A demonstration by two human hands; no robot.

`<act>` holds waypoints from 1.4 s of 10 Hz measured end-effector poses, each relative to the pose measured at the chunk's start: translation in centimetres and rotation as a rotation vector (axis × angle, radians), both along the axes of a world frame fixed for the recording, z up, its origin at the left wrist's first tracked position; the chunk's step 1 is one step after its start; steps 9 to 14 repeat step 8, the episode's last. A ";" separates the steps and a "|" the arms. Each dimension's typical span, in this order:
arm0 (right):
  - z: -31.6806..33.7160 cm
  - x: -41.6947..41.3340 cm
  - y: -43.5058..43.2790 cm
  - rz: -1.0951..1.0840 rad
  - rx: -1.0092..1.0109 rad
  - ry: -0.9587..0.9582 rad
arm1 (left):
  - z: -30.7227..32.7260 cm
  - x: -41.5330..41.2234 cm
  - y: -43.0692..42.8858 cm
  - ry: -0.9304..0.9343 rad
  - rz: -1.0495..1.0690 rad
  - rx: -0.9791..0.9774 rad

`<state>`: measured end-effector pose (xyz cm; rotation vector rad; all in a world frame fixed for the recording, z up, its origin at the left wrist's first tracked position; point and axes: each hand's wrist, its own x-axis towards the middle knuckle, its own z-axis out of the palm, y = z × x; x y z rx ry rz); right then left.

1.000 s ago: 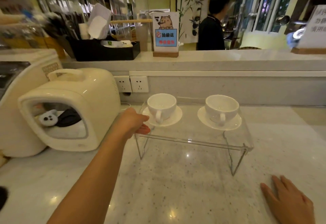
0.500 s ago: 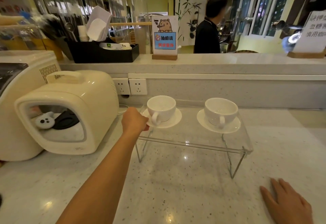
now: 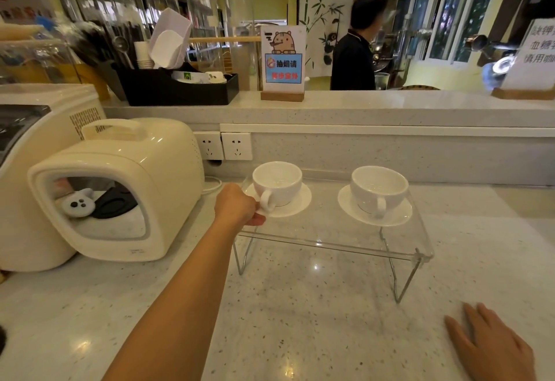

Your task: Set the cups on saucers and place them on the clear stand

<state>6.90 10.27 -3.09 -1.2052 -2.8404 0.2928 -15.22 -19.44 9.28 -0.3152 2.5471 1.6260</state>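
A clear acrylic stand (image 3: 330, 238) on thin metal legs sits on the speckled counter. Two white cups rest on white saucers on top of it. The left cup (image 3: 277, 182) sits on its saucer (image 3: 297, 205) at the stand's left end, handle toward me. The right cup (image 3: 378, 190) and its saucer (image 3: 401, 217) are at the right end. My left hand (image 3: 237, 208) pinches the left saucer's near-left rim, thumb under the edge. My right hand (image 3: 492, 347) lies flat on the counter at lower right, fingers spread, holding nothing.
A cream boxy appliance (image 3: 135, 188) stands just left of the stand, close to my left arm. Wall sockets (image 3: 237, 146) and a raised ledge lie behind, carrying a black organizer (image 3: 177, 86) and a sign (image 3: 282, 62). A person (image 3: 357, 50) stands beyond the ledge.
My left hand has moved right and closed onto the left saucer's rim. Cups, saucers and my right hand have stayed in place.
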 end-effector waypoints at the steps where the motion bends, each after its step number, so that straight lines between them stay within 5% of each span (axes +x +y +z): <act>1: -0.3 0.0 0.1 -0.008 0.000 0.003 | -0.1 -0.2 -0.1 0.025 0.038 -0.023; 6: -0.8 0.6 0.3 0.060 -0.040 0.012 | -0.8 0.2 -0.6 0.094 0.035 -0.172; 14: -1.8 0.2 1.1 0.075 -0.019 0.039 | 0.0 0.6 -1.4 0.096 0.022 -0.131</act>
